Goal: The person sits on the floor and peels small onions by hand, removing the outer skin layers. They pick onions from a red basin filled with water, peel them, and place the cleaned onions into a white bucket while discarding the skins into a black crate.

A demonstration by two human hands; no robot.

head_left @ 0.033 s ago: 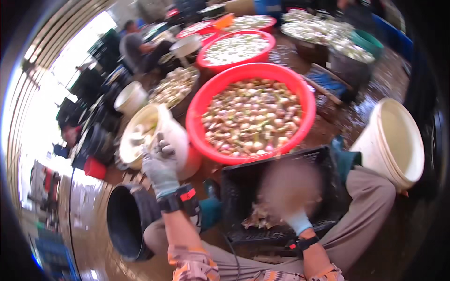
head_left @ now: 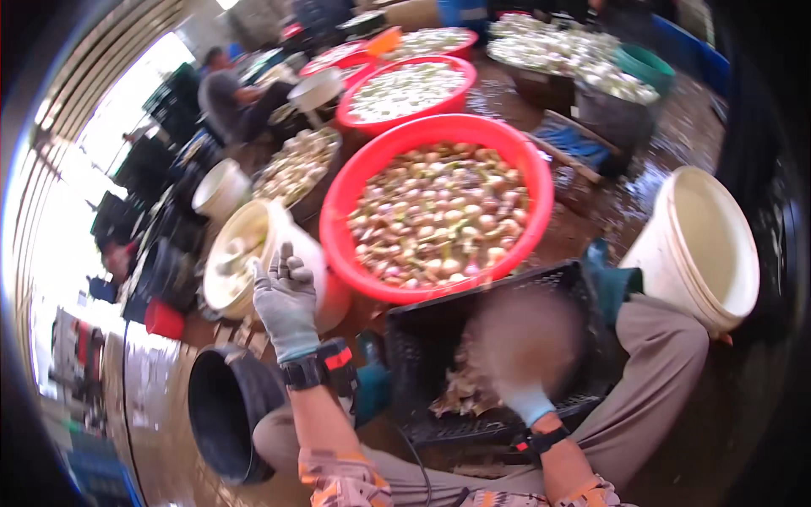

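My left hand [head_left: 289,300], in a pale grey glove, is raised at the rim of a cream bucket [head_left: 224,291] holding pale pieces; its fingers are apart and loosely bent, with nothing clearly in them. My right hand [head_left: 528,401], gloved, is down inside a black perforated crate [head_left: 422,338] over papery brown scraps [head_left: 456,384]; a round blur hides its fingers and anything they hold. Just beyond the crate is a large red tub [head_left: 541,203] full of brownish bulbs [head_left: 439,211].
An empty-looking cream bucket [head_left: 705,245] leans at my right, a black bucket [head_left: 215,414] lies tipped at my left. Behind are red tubs of peeled bulbs [head_left: 405,89], heaped containers [head_left: 549,51], blue items in a wooden tray [head_left: 570,144] and a seated person [head_left: 232,97].
The surroundings have shifted slightly left in the picture. My left hand sits a little further right against the cream bucket, and my right hand is still in the crate, blurred.
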